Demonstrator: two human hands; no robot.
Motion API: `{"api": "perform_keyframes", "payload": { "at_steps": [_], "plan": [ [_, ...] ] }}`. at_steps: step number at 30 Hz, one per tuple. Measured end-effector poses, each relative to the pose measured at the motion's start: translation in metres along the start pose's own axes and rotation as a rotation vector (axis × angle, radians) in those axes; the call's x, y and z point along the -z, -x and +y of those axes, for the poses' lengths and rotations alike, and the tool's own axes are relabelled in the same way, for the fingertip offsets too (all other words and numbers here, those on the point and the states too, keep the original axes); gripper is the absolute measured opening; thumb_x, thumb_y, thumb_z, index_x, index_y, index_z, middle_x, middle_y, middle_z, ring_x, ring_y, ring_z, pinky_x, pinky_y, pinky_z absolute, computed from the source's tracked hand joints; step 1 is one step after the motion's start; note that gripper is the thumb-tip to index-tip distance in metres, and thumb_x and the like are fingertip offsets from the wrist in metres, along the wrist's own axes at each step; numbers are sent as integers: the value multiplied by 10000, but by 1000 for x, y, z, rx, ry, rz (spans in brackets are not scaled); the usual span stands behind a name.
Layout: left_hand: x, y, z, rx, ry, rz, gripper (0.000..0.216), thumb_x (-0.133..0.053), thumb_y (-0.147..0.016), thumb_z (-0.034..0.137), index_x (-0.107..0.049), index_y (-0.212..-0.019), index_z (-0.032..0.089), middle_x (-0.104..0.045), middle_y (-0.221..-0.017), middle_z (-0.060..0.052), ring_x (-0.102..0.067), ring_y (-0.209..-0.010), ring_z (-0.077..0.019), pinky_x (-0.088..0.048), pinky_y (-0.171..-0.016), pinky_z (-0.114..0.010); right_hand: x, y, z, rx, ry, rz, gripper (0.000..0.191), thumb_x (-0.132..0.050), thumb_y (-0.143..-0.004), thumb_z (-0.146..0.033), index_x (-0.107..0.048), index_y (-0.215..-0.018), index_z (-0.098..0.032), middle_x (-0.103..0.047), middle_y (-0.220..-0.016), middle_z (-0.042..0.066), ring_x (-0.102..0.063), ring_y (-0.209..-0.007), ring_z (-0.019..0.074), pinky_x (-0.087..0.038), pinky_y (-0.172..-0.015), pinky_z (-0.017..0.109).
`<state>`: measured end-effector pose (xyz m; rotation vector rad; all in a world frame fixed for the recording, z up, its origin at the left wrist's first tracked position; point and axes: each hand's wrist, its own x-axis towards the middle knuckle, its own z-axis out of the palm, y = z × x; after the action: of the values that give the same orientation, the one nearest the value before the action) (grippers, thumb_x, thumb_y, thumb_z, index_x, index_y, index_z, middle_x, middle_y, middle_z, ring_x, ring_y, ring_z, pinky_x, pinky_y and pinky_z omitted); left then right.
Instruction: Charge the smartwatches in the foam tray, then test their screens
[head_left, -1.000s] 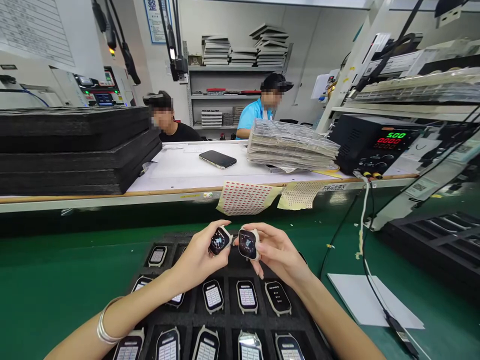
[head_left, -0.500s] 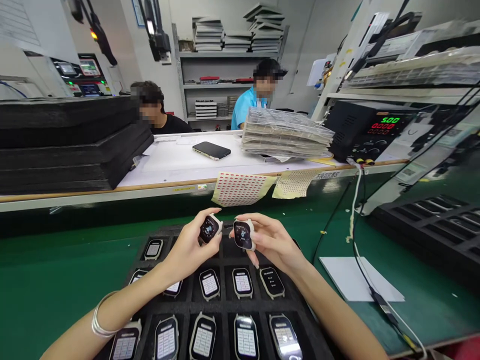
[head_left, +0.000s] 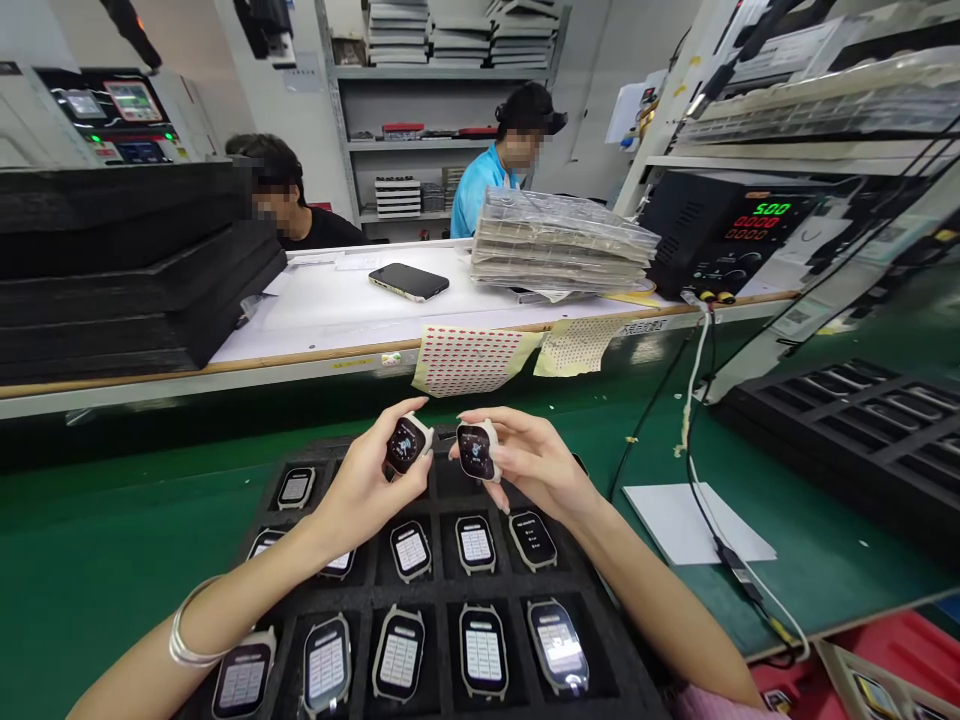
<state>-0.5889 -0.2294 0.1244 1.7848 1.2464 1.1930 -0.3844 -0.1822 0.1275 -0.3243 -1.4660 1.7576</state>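
Left hand (head_left: 367, 490) and right hand (head_left: 541, 465) each pinch a smartwatch above a foam tray

Both bare forearms reach in from the bottom corners and angle inward, a silver bangle (head_left: 187, 625) on the left wrist. The hands are raised close together but not touching. Fingers and thumb of the left hand clamp a smartwatch (head_left: 406, 445) by its edges; the right hand clamps a second smartwatch (head_left: 475, 451) the same way. Both watches are tilted, dark screens showing, and sit just apart, over the upper part of a black foam tray (head_left: 442, 592). More watches lie in the tray's pockets, most screens showing a pale grid.

The tray rests on a green bench mat (head_left: 97, 570), with a white paper sheet (head_left: 690, 525) to its right. Beyond, sticker sheets (head_left: 469, 360) hang from a white-topped bench (head_left: 315, 315) holding a phone (head_left: 409, 282), a bagged stack of trays (head_left: 562, 240) and a bench power supply (head_left: 720, 235). Two co-workers, one in a blue shirt (head_left: 480, 200), one in black (head_left: 322, 232), sit behind it.
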Motion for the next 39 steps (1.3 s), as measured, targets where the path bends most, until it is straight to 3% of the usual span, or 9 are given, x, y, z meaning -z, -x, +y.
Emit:
{"api": "perform_keyframes", "payload": {
  "at_steps": [8,18,27,30,33,36,39],
  "plan": [
    [-2,-1,-4,-32,-42,-38,502,-555,-828,223,-407,-1308,232,-582,-950,-14,-545,-813,-169,-437,-737,-249,-1,-1,2,-20,17,0,349,-681,-811,-235,-624,-1150,-176,-680,-916,80,-591,-450,91,-491,-385,197],
    [-1,0,-1,-28,-56,-43,482,-541,-828,197,-413,-1292,218,-563,-905,-5,-526,-778,-155,-427,-725,-243,-4,-2,3,-25,57,46,316,-687,-805,-211,-649,-1116,-169,-642,-753,30,-570,-444,93,-475,-382,193],
    [0,0,-2,-22,-50,-25,441,-569,-814,184,-460,-1240,221,-586,-897,-5,-539,-771,-153,-435,-708,-255,-5,-1,3,-53,33,60,351,-689,-796,-239,-642,-1134,-155,-677,-864,77,-552,-447,85,-456,-371,192],
    [-2,-3,-1,50,125,-44,422,-607,-807,219,-476,-1208,218,-583,-929,-20,-549,-743,-149,-460,-631,-245,-4,-2,4,-92,7,60,414,-651,-833,-254,-578,-1229,-155,-668,-902,89,-564,-488,101,-478,-402,215],
    [-2,-7,2,194,473,-47,374,-651,-789,277,-511,-1124,185,-586,-913,-35,-584,-712,-151,-493,-568,-241,-2,-4,3,-139,-23,70,408,-593,-884,-258,-524,-1272,-155,-648,-912,94,-595,-579,128,-496,-475,234],
    [-1,-10,4,329,757,-29,264,-597,-839,309,-544,-1044,151,-627,-912,-74,-637,-820,-198,-538,-679,-300,1,-7,3,-166,-31,67,358,-569,-907,-277,-517,-1247,-177,-622,-907,79,-602,-650,148,-493,-507,244],
    [2,-13,1,412,875,-72,248,-519,-887,314,-551,-1040,121,-658,-931,-121,-655,-881,-242,-539,-756,-364,3,-9,3,-171,1,95,339,-561,-914,-298,-519,-1232,-189,-600,-847,49,-581,-627,134,-456,-468,217]
  ]
}}
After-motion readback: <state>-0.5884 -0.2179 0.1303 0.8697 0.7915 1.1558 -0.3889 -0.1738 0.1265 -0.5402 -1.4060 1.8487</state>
